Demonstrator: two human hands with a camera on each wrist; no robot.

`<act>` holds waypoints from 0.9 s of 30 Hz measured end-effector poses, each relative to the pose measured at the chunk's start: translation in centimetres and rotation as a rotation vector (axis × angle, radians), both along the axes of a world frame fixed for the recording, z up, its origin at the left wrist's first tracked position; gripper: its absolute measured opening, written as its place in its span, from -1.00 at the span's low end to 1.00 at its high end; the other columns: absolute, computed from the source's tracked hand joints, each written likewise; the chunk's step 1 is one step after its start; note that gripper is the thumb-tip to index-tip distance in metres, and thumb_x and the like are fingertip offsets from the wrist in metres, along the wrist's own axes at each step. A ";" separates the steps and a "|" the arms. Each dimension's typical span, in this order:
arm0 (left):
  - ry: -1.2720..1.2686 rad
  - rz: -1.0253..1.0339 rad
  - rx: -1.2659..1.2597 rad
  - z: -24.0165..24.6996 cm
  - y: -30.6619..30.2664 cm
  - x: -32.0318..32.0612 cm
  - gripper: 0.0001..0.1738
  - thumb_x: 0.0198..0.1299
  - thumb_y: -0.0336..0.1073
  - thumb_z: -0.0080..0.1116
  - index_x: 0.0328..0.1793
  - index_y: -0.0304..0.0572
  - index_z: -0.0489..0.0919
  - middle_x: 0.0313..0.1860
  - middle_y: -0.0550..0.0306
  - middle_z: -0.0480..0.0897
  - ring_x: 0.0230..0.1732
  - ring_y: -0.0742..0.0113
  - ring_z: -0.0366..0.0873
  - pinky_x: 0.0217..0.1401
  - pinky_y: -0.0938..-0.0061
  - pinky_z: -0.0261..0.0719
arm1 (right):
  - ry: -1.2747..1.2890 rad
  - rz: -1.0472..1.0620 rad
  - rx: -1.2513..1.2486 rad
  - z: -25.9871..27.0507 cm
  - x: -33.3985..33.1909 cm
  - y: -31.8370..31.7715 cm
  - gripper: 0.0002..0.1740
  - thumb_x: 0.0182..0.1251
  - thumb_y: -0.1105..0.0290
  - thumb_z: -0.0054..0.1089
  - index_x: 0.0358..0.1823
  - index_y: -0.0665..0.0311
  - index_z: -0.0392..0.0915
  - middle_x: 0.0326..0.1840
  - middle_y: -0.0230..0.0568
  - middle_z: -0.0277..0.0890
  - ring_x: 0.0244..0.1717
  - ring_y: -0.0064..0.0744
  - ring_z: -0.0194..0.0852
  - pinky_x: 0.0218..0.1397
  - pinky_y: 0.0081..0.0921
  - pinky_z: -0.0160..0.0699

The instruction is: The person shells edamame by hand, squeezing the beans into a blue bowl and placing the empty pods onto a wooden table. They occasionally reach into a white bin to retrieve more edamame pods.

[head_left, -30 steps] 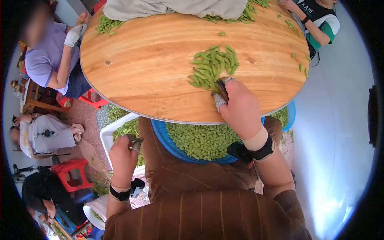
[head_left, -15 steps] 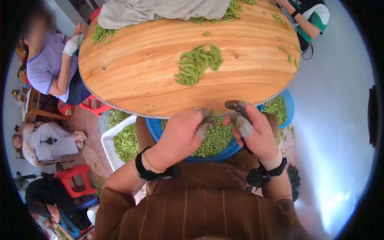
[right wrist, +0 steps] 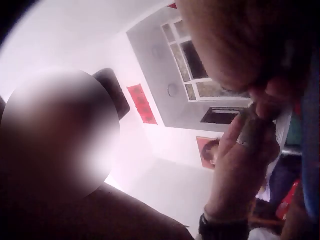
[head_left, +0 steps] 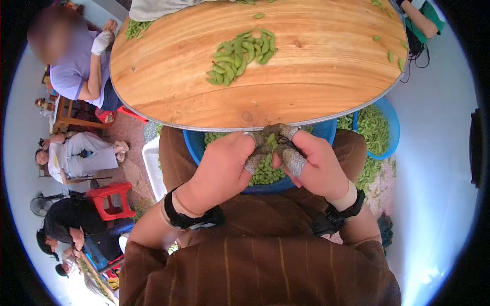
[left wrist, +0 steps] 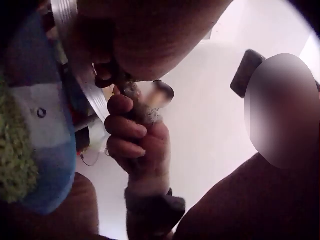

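Both hands meet over the blue basket (head_left: 326, 133) at the table's near edge, fingertips wrapped in grey, worn coverings. My left hand (head_left: 224, 166) pinches a green pod (head_left: 272, 141) between thumb and fingers. The right hand (head_left: 319, 168) grips the pod's other side, its thumb and fingers curled round it. In the left wrist view the right hand (left wrist: 142, 142) has its fingers curled; in the right wrist view the left hand (right wrist: 242, 165) reaches in, its fingertips dark. Shelled beans (head_left: 263, 173) lie in the basket below. A pile of pods (head_left: 240, 53) rests on the table.
The round wooden table (head_left: 178, 86) has a metal rim. A second blue basket (head_left: 393, 133) with pods stands at the right, a white tray (head_left: 152, 166) at the left. Another person (head_left: 76, 76) sits at the table's left; a red stool (head_left: 113, 201) is farther back.
The right hand has come back from the pod pile to the lap area, and the left hand has moved right and up to meet it. The view has shifted, so the table sits higher.
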State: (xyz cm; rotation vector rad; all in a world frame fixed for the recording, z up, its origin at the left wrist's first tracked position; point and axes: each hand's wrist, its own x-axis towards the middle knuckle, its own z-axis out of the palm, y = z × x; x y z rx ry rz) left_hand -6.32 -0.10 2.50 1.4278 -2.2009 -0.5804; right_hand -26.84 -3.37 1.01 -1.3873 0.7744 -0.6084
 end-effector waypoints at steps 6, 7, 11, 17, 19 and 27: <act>1.018 0.143 1.052 0.4 -2.0 -0.4 -0.86 0.38 -0.31 -0.04 -0.17 -0.20 0.48 -0.61 0.29 0.40 -0.62 0.52 0.32 -0.51 0.59 0.32 | -0.345 -0.052 0.610 0.9 -0.9 -0.5 -0.80 0.33 0.48 -0.05 -0.06 0.24 0.49 -0.48 -0.42 0.41 -0.58 -0.69 0.25 -0.63 -0.70 0.23; 1.020 0.140 1.060 0.0 -2.2 -0.3 -0.86 0.38 -0.31 -0.04 -0.17 -0.20 0.48 -0.61 0.29 0.40 -0.62 0.52 0.32 -0.51 0.59 0.32 | -0.479 -0.075 0.799 1.3 -0.8 -0.3 -0.80 0.37 0.45 -0.05 -0.03 0.23 0.47 -0.48 -0.44 0.39 -0.61 -0.74 0.20 -0.68 -0.73 0.16; 1.531 -0.094 1.398 -1.7 -2.5 0.7 -0.81 0.39 -0.25 -0.04 -0.11 -0.22 0.48 -0.52 0.20 0.52 -0.58 0.53 0.36 -0.48 0.60 0.34 | -0.335 -0.084 0.534 -0.6 -0.2 -0.1 -0.79 0.39 0.44 -0.05 0.00 0.28 0.43 -0.46 -0.42 0.41 -0.60 -0.73 0.28 -0.65 -0.74 0.29; 0.887 -0.154 0.773 -1.9 -1.6 1.4 -0.73 0.29 -0.27 0.12 0.04 -0.22 0.50 -0.35 0.25 0.60 -0.39 0.46 0.50 -0.31 0.52 0.49 | -0.140 -0.109 0.430 -0.9 1.3 1.0 -0.85 0.40 0.41 -0.09 -0.16 0.31 0.43 -0.48 -0.43 0.41 -0.60 -0.69 0.32 -0.63 -0.71 0.38; 0.461 -0.106 0.593 -0.8 -1.7 1.7 -0.80 0.16 -0.33 0.21 -0.20 -0.29 0.48 -0.38 0.15 0.59 -0.42 0.32 0.53 -0.34 0.39 0.50 | -0.078 -0.106 0.424 -1.1 1.3 1.3 -0.86 0.40 0.41 -0.10 -0.19 0.30 0.43 -0.47 -0.42 0.42 -0.59 -0.69 0.34 -0.63 -0.71 0.39; 0.094 -0.092 0.176 -0.7 -0.4 2.8 -0.80 -0.09 -0.39 0.24 -0.36 -0.26 0.46 -0.43 -0.12 0.53 -0.32 -0.17 0.53 -0.30 0.15 0.50 | 0.084 -0.125 0.384 -0.2 2.9 1.6 -0.88 0.38 0.43 -0.10 -0.24 0.28 0.42 -0.47 -0.40 0.42 -0.58 -0.67 0.40 -0.61 -0.69 0.47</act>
